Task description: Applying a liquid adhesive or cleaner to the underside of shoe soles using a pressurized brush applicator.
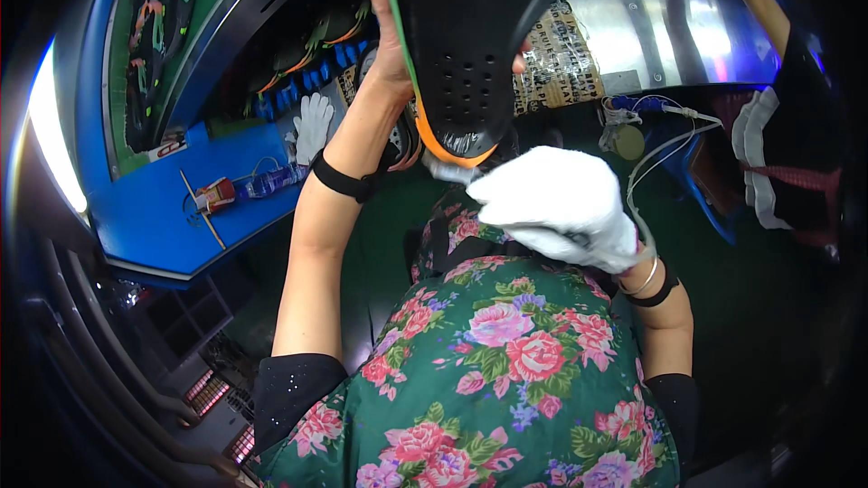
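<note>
My bare left hand (389,52) holds up a black shoe sole (461,63) with rows of small holes and an orange and green rim. Its thumb side shows along the left edge, and fingertips come round the right edge; the rest of the hand is hidden behind the sole. Below, in a white glove, my right hand (556,203) is closed round a small brush-like tool (452,172), whose pale tip is blurred and lies against or close to the orange end. The tool's handle is hidden in the glove.
A blue table (154,208) at the left bears a white glove (313,122) and a red-and-white container (215,196) with a thin stick. Behind the sole, a rack holds several dark shoe parts with orange trim. A metal surface (669,32) curves along the back right, with a pale cable (665,149) hanging below.
</note>
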Tool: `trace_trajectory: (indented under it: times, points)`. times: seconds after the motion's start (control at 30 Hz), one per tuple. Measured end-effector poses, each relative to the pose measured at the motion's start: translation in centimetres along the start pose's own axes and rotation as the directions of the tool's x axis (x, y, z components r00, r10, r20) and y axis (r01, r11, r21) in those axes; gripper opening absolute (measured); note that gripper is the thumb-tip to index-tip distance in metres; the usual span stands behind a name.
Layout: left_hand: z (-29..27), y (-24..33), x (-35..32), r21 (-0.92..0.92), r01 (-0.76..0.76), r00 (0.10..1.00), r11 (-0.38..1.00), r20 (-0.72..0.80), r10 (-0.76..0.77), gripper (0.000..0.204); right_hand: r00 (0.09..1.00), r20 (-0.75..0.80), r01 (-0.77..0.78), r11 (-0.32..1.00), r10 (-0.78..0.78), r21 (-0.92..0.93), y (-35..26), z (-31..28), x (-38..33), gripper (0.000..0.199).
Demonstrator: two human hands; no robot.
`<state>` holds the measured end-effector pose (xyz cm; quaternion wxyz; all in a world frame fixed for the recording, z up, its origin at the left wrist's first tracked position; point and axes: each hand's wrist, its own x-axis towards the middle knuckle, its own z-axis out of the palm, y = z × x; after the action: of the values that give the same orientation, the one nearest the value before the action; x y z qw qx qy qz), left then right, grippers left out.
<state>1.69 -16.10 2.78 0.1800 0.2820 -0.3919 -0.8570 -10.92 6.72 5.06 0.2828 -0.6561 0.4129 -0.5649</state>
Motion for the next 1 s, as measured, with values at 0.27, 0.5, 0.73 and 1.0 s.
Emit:
trace_trajectory:
  times: [0.27, 0.5, 0.73, 1.0]
  points:
    - [-2.5, -0.6, -0.1, 0.045, 0.160, 0.927, 0.986, 0.335, -0.166, 0.127, 0.983, 0.175, 0.085, 0.988, -0.061, -0.128, 1.1, 0.7, -0.2, 0.028]
    - [0.6, 0.0, -0.9, 0.313, 0.179, 0.972, 0.933, 0.090, -0.216, 0.115, 0.986, 0.140, 0.124, 0.968, -0.095, -0.218, 2.6, 0.4, 0.6, 0.025]
    - [-1.7, -2.4, -1.0, -0.347, 0.264, 0.920, 0.900, 0.372, -0.126, 0.103, 0.932, -0.030, -0.328, 0.873, 0.362, 0.361, 1.8, -1.5, 0.5, 0.011]
    - [-3.6, -8.7, -4.4, -0.535, 0.165, 0.976, 0.829, 0.212, -0.058, 0.046, 0.964, -0.263, -0.075, 0.985, 0.032, -0.156, 2.9, -3.7, 2.6, 0.026]
